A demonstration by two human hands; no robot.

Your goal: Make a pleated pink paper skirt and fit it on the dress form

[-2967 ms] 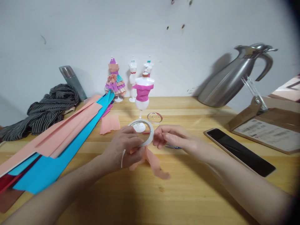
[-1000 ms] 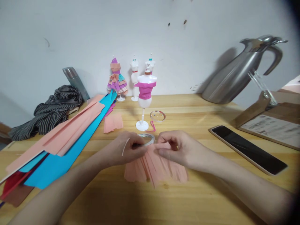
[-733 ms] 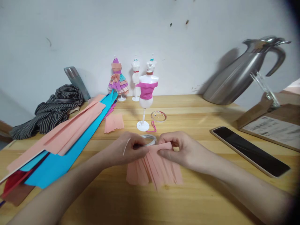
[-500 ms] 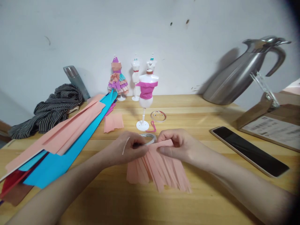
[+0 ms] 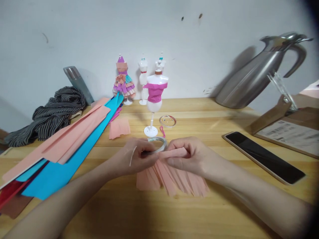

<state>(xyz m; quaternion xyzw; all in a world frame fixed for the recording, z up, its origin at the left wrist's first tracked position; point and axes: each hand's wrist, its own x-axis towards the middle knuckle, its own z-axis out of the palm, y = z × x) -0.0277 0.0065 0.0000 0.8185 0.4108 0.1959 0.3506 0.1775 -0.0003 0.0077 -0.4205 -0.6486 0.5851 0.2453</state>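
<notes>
A strip of peach crepe paper (image 5: 171, 179), gathered into pleats along its top, hangs between my hands. My left hand (image 5: 139, 156) is closed, thumb and fingers pinching the strip's left end. A roll of clear tape (image 5: 163, 146) stands at those fingers, partly hidden behind them; whether they also grip it I cannot tell. At the strip's upper right edge, my right hand (image 5: 193, 154) is closed in a pinch with the thumb in front. Beyond both hands stands a small white dress form (image 5: 154, 105) with a magenta paper band (image 5: 156, 93) round its chest.
Behind are a dress form in a ruffled paper dress (image 5: 123, 79) and two whiter ones. Colored paper sheets (image 5: 74, 166) and a striped cloth (image 5: 59, 106) lie left, beside a flask (image 5: 78, 83). A phone (image 5: 264, 156), cardboard box (image 5: 294, 129) and steel jug (image 5: 254, 76) are right.
The strip's top edge has tipped and now shows as a flat band between my hands. The tape roll has risen into fuller view. The whole view has shifted slightly.
</notes>
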